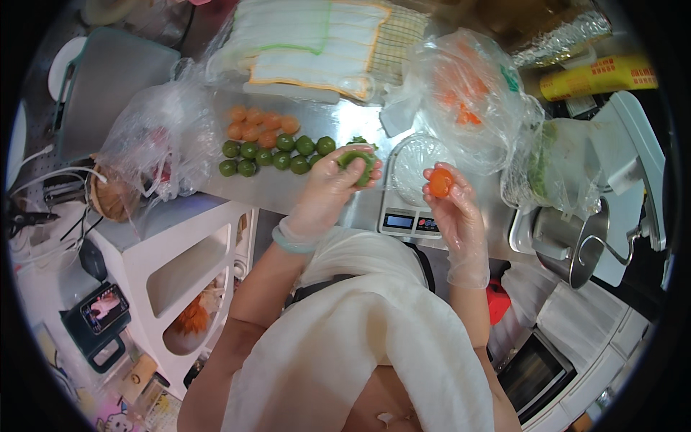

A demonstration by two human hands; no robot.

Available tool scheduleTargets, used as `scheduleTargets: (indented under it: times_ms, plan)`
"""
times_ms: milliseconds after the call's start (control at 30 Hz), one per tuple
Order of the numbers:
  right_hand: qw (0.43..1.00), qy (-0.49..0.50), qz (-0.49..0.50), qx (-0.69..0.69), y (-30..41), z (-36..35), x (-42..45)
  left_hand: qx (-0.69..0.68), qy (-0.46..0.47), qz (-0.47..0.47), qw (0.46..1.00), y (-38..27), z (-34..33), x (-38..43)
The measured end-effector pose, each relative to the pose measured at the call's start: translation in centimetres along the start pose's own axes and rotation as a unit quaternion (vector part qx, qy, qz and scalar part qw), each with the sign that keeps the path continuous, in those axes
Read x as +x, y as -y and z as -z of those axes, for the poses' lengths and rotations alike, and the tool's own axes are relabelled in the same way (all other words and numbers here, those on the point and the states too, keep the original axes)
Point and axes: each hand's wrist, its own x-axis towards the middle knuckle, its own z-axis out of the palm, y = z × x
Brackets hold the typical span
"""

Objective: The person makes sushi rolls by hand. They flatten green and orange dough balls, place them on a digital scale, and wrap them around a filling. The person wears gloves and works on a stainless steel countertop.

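My left hand [325, 190], in a clear plastic glove, holds a flattened, cupped piece of green dough [367, 161] with the thumb pressed into its hollow. Between the gloved fingers of my right hand [456, 209] is a smooth orange ball [441, 182], lifted above the right side of a digital kitchen scale [411, 222]. Clear film covers the scale's round pan [413, 167]. Left of my hands, several dark green balls [281, 160] lie in rows on the steel worktop [259, 193]. Several paler orange balls [255, 115] sit behind them. More green dough [360, 141] shows partly behind my left hand.
Striped cloths [318, 48] lie at the back. A plastic bag with orange contents [464, 97] stands behind the scale, and another bag [162, 140] is at left. To the right are a bag with green contents [561, 156] and a stand mixer's steel bowl [572, 243].
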Motion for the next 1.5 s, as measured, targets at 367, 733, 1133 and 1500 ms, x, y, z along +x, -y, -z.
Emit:
scheduleTargets:
  times_ms: [367,733,1133,1500]
  plan:
    - [0.908,0.026,0.169,-0.383,-0.8,-6.3,-0.3,0.12,0.009,-0.056,0.991,0.4,-1.6,-0.8]
    - [0.703,0.109,0.317,-0.628,-1.4,-5.6,0.7,-0.199,0.172,0.093,0.96,0.4,0.1,-0.6]
    - [0.791,0.078,0.214,-0.568,0.5,-6.8,-0.2,0.114,0.167,-0.008,0.979,-2.0,-1.5,-1.7]
    - [0.91,-0.054,0.041,-0.409,-0.9,-6.9,1.3,0.304,0.091,-0.12,0.941,-2.2,-2.5,-2.2]
